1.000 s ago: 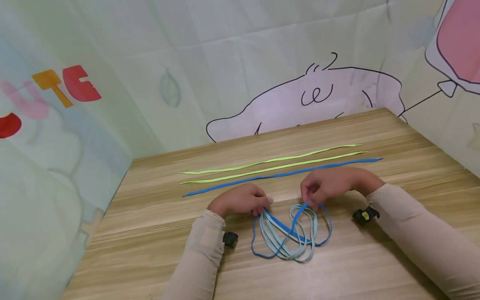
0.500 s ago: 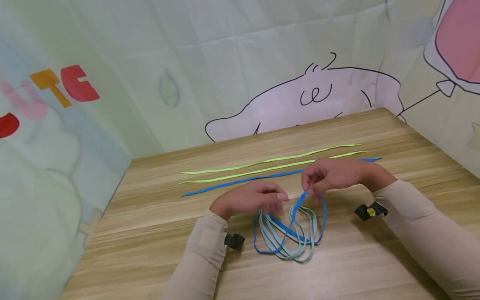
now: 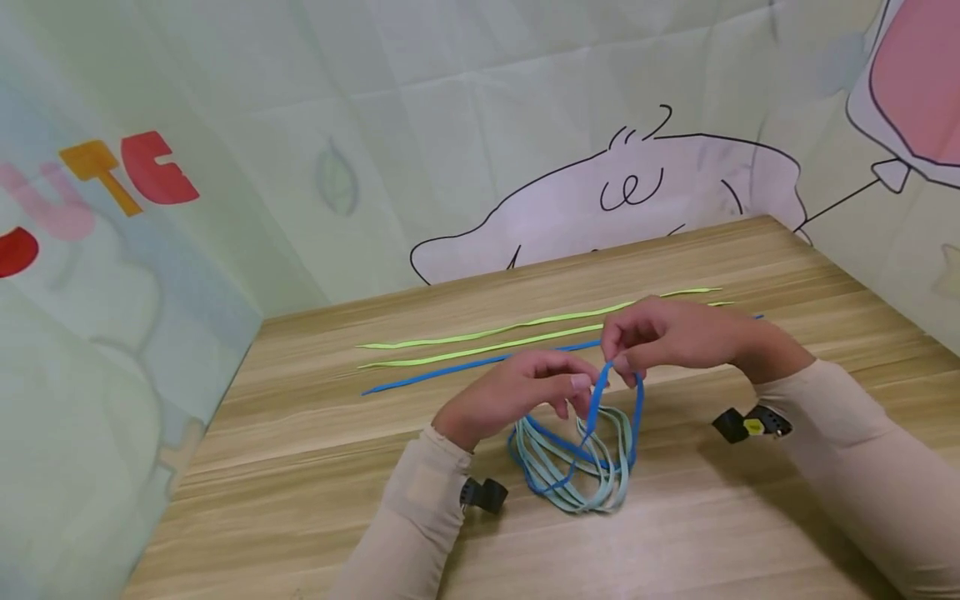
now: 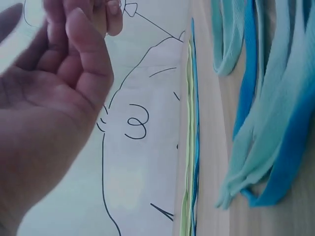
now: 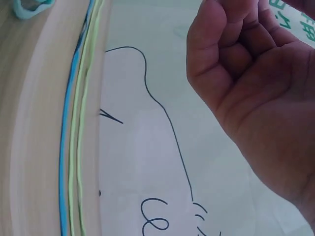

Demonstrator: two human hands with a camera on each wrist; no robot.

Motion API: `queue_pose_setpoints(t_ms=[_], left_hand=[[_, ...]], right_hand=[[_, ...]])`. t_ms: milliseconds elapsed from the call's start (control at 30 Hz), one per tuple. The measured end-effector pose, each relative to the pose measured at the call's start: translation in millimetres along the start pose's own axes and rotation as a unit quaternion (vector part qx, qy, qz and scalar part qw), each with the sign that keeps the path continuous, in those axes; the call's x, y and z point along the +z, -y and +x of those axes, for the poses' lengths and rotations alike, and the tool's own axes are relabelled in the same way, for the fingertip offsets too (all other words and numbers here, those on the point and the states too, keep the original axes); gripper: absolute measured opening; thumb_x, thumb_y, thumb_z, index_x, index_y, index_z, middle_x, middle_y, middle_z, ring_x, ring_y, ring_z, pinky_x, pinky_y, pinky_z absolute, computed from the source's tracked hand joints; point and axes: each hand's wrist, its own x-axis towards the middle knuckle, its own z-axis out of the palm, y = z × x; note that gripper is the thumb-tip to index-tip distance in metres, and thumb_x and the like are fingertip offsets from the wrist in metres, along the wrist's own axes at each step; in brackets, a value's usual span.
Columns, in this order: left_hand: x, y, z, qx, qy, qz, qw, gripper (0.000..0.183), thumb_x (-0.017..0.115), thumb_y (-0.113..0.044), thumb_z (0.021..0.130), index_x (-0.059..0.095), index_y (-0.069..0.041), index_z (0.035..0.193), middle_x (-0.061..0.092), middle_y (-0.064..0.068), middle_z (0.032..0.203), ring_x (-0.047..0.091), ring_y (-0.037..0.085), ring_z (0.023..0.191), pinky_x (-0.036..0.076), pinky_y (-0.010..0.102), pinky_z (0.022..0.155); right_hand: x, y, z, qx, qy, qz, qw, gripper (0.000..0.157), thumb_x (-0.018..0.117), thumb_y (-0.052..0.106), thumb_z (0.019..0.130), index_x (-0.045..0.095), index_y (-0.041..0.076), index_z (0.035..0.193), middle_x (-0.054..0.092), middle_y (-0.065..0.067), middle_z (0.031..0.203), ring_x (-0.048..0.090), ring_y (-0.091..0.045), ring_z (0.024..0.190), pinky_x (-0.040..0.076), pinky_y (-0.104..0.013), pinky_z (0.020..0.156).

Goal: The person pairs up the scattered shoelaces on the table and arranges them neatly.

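Observation:
Between thumb and fingers, my right hand [image 3: 671, 337] pinches a raised stretch of a flat blue shoelace [image 3: 596, 404]. The lace hangs in a loop and trails into a loose coil of pale blue shoelaces [image 4: 261, 142] on the table below. My left hand [image 3: 525, 390], fingers loosely bent and thumb apart from them, is just left of the raised blue strand. Its fingertips come close to the right hand's; whether they touch the lace is hard to see. In the right wrist view the right fingertips are cut off at the top edge.
Behind the hands, two yellow-green shoelaces [image 3: 525, 323] and one blue shoelace [image 3: 435, 375] lie stretched out side by side on the wooden table [image 3: 300, 467]. A printed cloth [image 3: 337, 83] hangs along the table's back and sides. Each wrist carries a small black camera [image 3: 487, 496].
My right hand has risen, lifting the blue lace higher. My left hand has let go of the laces at the coil's left and moved right toward the raised strand. The coil has drawn narrower.

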Motion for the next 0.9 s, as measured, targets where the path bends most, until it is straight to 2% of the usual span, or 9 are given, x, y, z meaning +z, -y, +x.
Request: queue_pose_setpoints(t_ms=[200,433,633,767,900], left_hand=[[2.0,-6.9,-3.3,0.043,0.043,-0.031,0.9977,0.024,0.052,-0.018,0.095,0.064,0.001,0.104,0.064,0.013,0.090,0.059,0.029,0.082,0.050,0.041,0.075],[1.5,-10.0,-7.3,0.052,0.067,-0.036,0.9957,0.014,0.056,-0.012,0.092,0.060,0.001,0.093,0.060,0.012,0.087,0.058,0.025,0.080,0.050,0.045,0.080],[-6.9,-5.9,-9.8,0.097,0.067,-0.066,0.9908,0.019,0.050,-0.017,0.094,0.055,0.001,0.090,0.058,0.016,0.085,0.055,0.034,0.080,0.049,0.043,0.078],[-9.2,-4.6,-10.7,0.108,0.066,-0.111,0.9857,0.019,0.044,-0.013,0.093,0.051,0.003,0.085,0.057,0.011,0.078,0.057,0.028,0.077,0.047,0.043,0.080],[-13.0,-2.0,-12.3,0.110,0.041,-0.150,0.9817,0.018,0.041,-0.011,0.091,0.051,-0.001,0.080,0.053,0.007,0.070,0.058,0.023,0.070,0.048,0.040,0.075]], right_hand=[[-4.7,10.8,-8.8,-0.030,0.001,0.011,0.999,0.006,0.051,0.006,0.094,0.056,0.007,0.095,0.059,-0.007,0.077,0.056,-0.023,0.069,0.048,-0.033,0.060],[-5.7,22.3,-15.0,-0.050,0.002,0.028,0.998,0.009,0.051,0.001,0.093,0.056,0.007,0.097,0.058,-0.009,0.077,0.054,-0.024,0.068,0.047,-0.033,0.060],[-5.5,27.7,-18.0,-0.068,0.004,0.036,0.997,0.014,0.052,-0.003,0.091,0.058,0.005,0.101,0.057,-0.010,0.077,0.054,-0.025,0.068,0.049,-0.034,0.060],[-5.6,28.8,-19.1,-0.051,-0.007,0.018,0.999,0.016,0.055,-0.001,0.090,0.059,0.008,0.104,0.057,-0.008,0.079,0.055,-0.024,0.071,0.050,-0.034,0.064],[-6.0,27.9,-19.3,-0.040,-0.018,-0.008,0.999,0.019,0.058,0.002,0.089,0.061,0.010,0.107,0.059,-0.005,0.079,0.056,-0.024,0.071,0.049,-0.033,0.065]])
